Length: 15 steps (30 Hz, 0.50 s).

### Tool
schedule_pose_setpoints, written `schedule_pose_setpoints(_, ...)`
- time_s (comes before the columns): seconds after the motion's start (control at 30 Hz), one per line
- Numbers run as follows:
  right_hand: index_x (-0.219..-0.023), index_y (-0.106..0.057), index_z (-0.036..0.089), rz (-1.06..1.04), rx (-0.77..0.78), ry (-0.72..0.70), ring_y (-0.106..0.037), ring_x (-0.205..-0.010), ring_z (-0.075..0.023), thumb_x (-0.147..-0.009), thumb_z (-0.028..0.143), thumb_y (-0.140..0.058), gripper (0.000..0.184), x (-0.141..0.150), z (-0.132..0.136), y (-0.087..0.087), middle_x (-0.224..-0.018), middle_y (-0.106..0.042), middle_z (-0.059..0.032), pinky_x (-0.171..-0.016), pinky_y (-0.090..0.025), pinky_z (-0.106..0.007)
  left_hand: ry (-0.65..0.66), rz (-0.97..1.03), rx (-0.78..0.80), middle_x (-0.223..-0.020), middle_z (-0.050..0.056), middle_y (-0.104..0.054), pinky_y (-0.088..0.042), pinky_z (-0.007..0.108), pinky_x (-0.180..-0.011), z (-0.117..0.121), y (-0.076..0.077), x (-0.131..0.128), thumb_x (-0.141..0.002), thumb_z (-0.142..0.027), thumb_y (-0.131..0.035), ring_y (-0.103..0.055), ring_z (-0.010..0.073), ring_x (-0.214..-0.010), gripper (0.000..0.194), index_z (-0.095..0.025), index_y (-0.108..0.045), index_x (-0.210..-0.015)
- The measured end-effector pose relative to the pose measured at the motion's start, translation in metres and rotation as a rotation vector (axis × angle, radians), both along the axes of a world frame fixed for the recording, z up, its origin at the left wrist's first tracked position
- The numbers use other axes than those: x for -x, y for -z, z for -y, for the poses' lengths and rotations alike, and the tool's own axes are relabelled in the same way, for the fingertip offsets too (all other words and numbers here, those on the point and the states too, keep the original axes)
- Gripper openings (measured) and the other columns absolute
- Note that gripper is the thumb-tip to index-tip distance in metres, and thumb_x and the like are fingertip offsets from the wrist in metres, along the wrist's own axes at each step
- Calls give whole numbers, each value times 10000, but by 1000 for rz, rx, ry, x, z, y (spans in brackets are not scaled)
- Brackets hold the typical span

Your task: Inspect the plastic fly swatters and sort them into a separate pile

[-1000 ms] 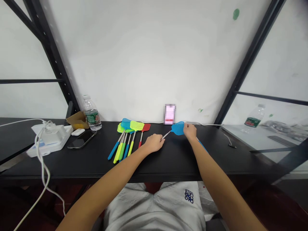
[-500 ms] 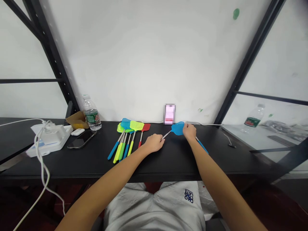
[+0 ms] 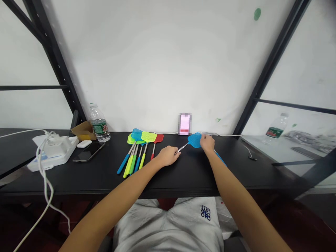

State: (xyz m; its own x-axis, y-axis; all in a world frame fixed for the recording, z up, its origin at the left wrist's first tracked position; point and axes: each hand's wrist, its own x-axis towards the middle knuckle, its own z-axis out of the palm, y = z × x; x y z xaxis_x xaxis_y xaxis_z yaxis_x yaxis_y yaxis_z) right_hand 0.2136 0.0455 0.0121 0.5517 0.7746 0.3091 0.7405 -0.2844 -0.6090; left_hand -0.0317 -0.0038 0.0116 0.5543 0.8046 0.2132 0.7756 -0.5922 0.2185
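A blue fly swatter (image 3: 194,140) is stretched between my two hands above the black desk. My left hand (image 3: 168,156) is closed round its lower end, with a length of metal shaft showing beyond the fingers; the handle is hidden. My right hand (image 3: 207,143) pinches the right edge of its blue head. Partly behind my right forearm lies a blue handle (image 3: 220,158), whose other end I cannot see. Left of my left hand, several fly swatters (image 3: 136,150) lie in an overlapping fan, with blue, yellow and green heads. A red fly swatter (image 3: 158,139) lies at their right side.
A phone with a blurred screen (image 3: 185,124) leans against the wall. To the left are a water bottle (image 3: 99,122), an open cardboard box (image 3: 84,131), a dark phone (image 3: 89,152), a white case (image 3: 84,144) and a white power strip (image 3: 54,154) with cables. A mirror-like panel (image 3: 294,147) stands right.
The blue swatter's head and my right hand have shifted very slightly right, and a little more metal shaft shows. My left hand stays almost where it was.
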Motion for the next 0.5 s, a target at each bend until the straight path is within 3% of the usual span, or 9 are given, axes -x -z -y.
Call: schedule_pose_setpoints(0.5, -979, -726, 122, -15, 0, 11, -622, -993, -297, -935, 378, -341, 465, -4, -1, 3, -1045, -674, -200, -882, -431, -359, 80, 76, -5, -756, 61, -645, -356, 250, -609, -2, 5, 1, -927, -429, -403, -590, 178, -684, 359, -185, -633, -800)
